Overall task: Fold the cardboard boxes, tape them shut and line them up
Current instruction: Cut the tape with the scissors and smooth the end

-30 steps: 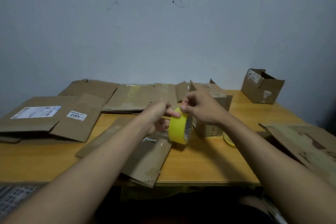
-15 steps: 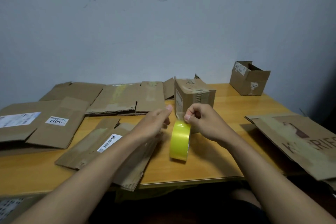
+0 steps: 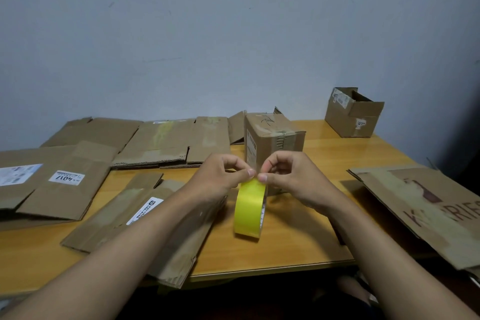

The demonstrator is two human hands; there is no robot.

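Two hands meet over the middle of your wooden table (image 3: 298, 249), both pinched narrow at the top edge of the yellow tape roll (image 3: 250, 209). Your left hand (image 3: 220, 177) has thumb and forefinger closed on that edge; your right hand (image 3: 291, 177) pinches it from the other side, its fingertips almost touching the left's. The roll hangs upright on its edge below them — whether it rests on the table, I cannot tell. Both forearms reach in from the near corners, wrists level, remaining fingers curled under.

Just behind your hands stands a folded box (image 3: 272, 138), upright, with tape across its top. Under your left forearm lies a flattened box (image 3: 124, 216) with a white label, its near corner overhanging the table edge. Further left sits a flat carton (image 3: 52, 190) with two labels, and more flat cardboard (image 3: 168, 143) lines the back edge. On your right a large printed sheet (image 3: 428, 205) juts past the table. An open box (image 3: 353, 114) sits at the far right corner, against the scuffed grey-blue wall (image 3: 233, 47).
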